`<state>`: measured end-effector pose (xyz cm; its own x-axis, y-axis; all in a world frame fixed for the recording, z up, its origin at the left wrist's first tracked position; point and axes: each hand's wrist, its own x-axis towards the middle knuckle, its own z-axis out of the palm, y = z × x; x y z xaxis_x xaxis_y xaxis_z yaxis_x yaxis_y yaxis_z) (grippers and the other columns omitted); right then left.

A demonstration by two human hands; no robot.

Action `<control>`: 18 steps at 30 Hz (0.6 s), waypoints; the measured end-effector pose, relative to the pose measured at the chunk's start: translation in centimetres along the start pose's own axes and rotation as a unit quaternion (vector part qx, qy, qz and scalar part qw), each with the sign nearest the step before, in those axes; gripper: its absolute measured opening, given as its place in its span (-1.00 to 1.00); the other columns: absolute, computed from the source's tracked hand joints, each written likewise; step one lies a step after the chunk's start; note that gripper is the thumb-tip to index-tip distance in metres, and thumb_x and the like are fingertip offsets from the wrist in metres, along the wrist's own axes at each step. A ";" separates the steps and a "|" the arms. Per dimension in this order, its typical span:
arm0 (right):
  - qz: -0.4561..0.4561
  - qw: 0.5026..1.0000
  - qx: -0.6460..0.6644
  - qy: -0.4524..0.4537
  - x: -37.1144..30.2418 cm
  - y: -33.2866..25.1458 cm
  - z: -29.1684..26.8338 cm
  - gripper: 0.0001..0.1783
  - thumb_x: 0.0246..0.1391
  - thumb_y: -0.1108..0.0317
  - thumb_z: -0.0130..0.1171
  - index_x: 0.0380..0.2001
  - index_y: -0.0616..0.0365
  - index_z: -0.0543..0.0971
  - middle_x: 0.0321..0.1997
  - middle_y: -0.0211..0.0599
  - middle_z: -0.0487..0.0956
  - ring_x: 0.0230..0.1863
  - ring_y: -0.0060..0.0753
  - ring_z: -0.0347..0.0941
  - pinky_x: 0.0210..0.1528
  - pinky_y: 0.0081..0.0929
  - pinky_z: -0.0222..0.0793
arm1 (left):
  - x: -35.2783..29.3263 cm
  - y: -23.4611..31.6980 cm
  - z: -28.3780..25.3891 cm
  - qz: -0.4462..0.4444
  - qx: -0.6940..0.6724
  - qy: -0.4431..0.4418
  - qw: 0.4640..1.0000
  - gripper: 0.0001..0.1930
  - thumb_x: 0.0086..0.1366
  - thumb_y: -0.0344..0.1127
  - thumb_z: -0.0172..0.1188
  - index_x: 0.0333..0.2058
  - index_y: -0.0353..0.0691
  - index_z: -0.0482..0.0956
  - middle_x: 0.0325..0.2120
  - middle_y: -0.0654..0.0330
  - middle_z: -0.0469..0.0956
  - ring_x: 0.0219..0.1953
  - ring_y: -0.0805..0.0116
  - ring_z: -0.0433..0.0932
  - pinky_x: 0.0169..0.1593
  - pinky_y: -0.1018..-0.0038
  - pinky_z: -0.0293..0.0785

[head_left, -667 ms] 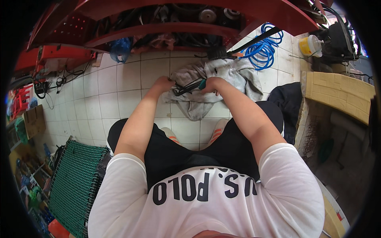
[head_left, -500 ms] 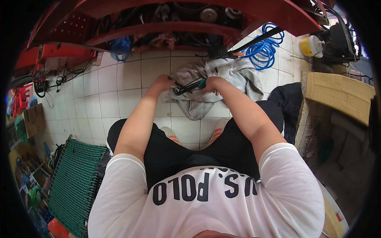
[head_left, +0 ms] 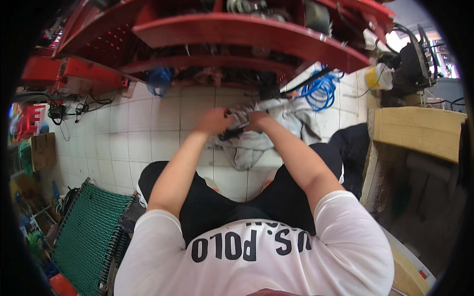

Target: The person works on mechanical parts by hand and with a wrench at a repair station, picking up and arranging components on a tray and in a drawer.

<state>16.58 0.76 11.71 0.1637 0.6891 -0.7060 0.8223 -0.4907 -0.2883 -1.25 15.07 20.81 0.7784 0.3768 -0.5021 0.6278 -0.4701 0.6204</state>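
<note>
1. The person's left hand (head_left: 215, 120) and right hand (head_left: 259, 121) meet near the upper centre of the frame, close above a crumpled grey fabric cloth (head_left: 244, 155) on the white square floor tiles (head_left: 163, 118).
2. A slim, black, elongated object (head_left: 231, 133) lies between the hands, over the cloth's left part.
3. The handling looks under way rather than finished: both hands are at the object, which is not set apart from the cloth. How much is done, and how much is left, cannot be read from this view.
4. The left fingers look loosely curled toward the object, with some gap by the thumb; whether they grip it cannot be told. The right fingers point down beside it, their opening and hold unclear.
5. Motion blur softens the hands, and the right hand covers part of the object, so its full shape and any joints are hard to make out.
6. At the top, the red metal rack (head_left: 237, 32) is cut off by the frame, its lower contents dark and blurred.
</note>
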 end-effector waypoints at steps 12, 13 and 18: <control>-0.074 0.983 0.154 0.060 -9.5 -7.8 -3.1 -0.34 0.18 -0.16 0.30 0.15 0.11 0.61 0.13 0.10 0.66 0.19 0.15 0.58 0.24 -0.06 0.47 | -7.1 0.7 -1.5 -0.021 -0.016 -0.097 0.995 -0.50 0.42 0.05 0.25 0.05 -0.29 0.66 -0.03 -0.08 0.71 0.01 0.00 0.69 0.08 0.21 0.56; -0.085 0.982 0.158 0.052 -10.0 -8.4 -2.7 -0.35 0.19 -0.16 0.29 0.13 0.11 0.62 0.12 0.11 0.67 0.19 0.15 0.58 0.24 -0.07 0.47 | -6.7 -0.8 -0.8 -0.022 -0.027 -0.074 0.997 -0.51 0.42 0.04 0.24 0.05 -0.29 0.66 -0.03 -0.08 0.71 0.01 0.01 0.69 0.08 0.21 0.56; -0.122 0.987 0.099 -0.033 -8.4 -8.5 -1.6 -0.38 0.20 -0.15 0.28 0.09 0.15 0.65 0.13 0.11 0.67 0.19 0.13 0.58 0.24 -0.10 0.47 | -3.9 -5.6 0.4 -0.019 -0.053 -0.043 0.998 -0.47 0.42 0.05 0.25 0.10 -0.31 0.65 -0.02 -0.07 0.71 0.02 0.03 0.69 0.09 0.21 0.56</control>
<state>9.08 0.01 21.09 -0.0676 0.7661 -0.6392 0.7089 -0.4139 -0.5711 -7.81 15.88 19.06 0.7533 0.3214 -0.5738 0.6577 -0.3683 0.6571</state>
